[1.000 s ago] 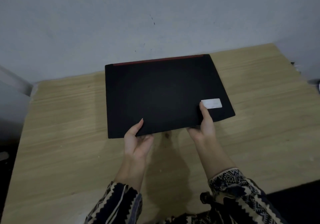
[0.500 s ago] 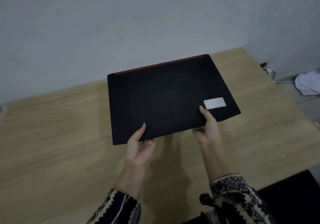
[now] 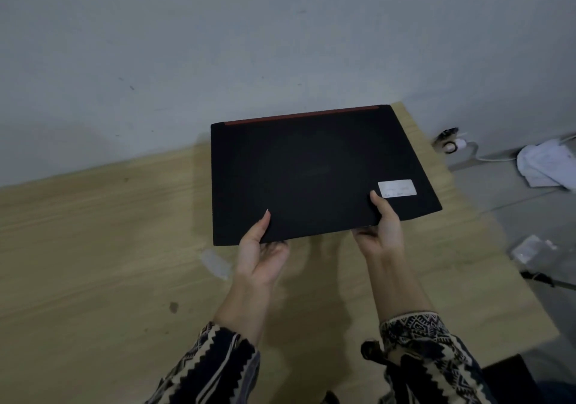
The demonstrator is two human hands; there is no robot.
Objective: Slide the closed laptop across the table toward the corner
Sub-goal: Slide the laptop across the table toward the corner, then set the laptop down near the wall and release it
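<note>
Laptop (image 3: 311, 173) on the table's (image 3: 93, 247) far-right corner, apparently touching the wall (image 3: 218, 45) behind.

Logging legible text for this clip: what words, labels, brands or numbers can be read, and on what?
White sticker on the closed laptop lid, by the right hand thumb: faint handwriting, too blurred to read.
Papers on the floor: print too small to read.
No brand or logo legible on the lid.

The laptop (image 3: 311, 176) I hold is matte black, with a red strip (image 3: 302, 116) along its far edge and a white sticker (image 3: 396, 188) near my right thumb. The counter (image 3: 93, 247) is pale wood-grain, the wall (image 3: 218, 45) grey-white. My sleeves (image 3: 417, 341) carry a black-and-cream zigzag pattern.
</note>
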